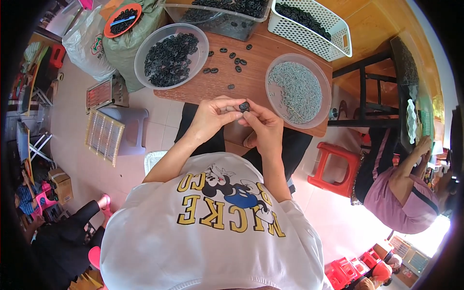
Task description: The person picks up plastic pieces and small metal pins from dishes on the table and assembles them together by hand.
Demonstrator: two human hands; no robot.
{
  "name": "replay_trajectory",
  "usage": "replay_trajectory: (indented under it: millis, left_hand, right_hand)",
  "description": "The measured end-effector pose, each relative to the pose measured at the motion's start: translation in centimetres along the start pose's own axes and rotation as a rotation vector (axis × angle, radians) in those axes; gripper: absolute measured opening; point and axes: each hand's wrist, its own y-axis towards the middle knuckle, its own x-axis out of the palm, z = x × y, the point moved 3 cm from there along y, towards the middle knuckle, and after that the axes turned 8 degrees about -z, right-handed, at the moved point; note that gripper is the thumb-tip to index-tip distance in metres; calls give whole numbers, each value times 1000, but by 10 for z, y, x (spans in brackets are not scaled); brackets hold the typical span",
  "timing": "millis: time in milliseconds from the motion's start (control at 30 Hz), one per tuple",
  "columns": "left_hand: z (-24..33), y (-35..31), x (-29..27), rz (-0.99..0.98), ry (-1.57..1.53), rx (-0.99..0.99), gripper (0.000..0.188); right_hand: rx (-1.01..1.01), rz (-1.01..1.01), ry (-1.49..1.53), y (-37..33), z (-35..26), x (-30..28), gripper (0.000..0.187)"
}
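Between the fingertips of both hands, just off the table's near edge, is a small black oval plastic part [244, 106]. My left hand [216, 112] pinches it from the left, thumb and forefinger together. My right hand [264, 124] grips it from the right and below. Several similar black parts [237, 61] lie loose on the brown wooden table [232, 42]. To the left stands a clear round bowl [203, 57] of small black pieces. On the right, another clear bowl [326, 89] holds many small silvery metal pieces, perhaps screws or pins.
A clear bin [232, 33] and a white perforated basket [338, 41], both with black parts, stand at the back. Sacks [87, 53] and an orange plate [137, 9] are at left. A red stool [333, 169] and a seated person [401, 198] are at right.
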Motion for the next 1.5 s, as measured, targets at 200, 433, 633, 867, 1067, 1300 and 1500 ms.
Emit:
replay_trajectory:
  millis: [200,433,633,867,1067,1300,1500]
  left_hand:
    - [6,-2,-3,-42,172,8,34]
    - [13,-7,6,-10,422,287,29]
    - [14,-12,11,19,455,321,27]
    - [6,-15,13,75,425,362,24]
    - [10,-6,14,-9,307,176,26]
    - [-11,5,20,-20,137,-46,16]
    - [-2,61,30,-163,115,-124,18]
  right_hand:
    - [29,25,104,-5,3,2,29]
    - [-59,80,111,-8,6,6,25]
    - [-150,84,74,-9,12,6,22]
    - [-173,108,79,-13,14,9,22]
    - [-136,124,38,-13,6,4,22]
    - [-74,120,99,-28,18,-10,31]
    - [5,120,159,-51,71,-38,29]
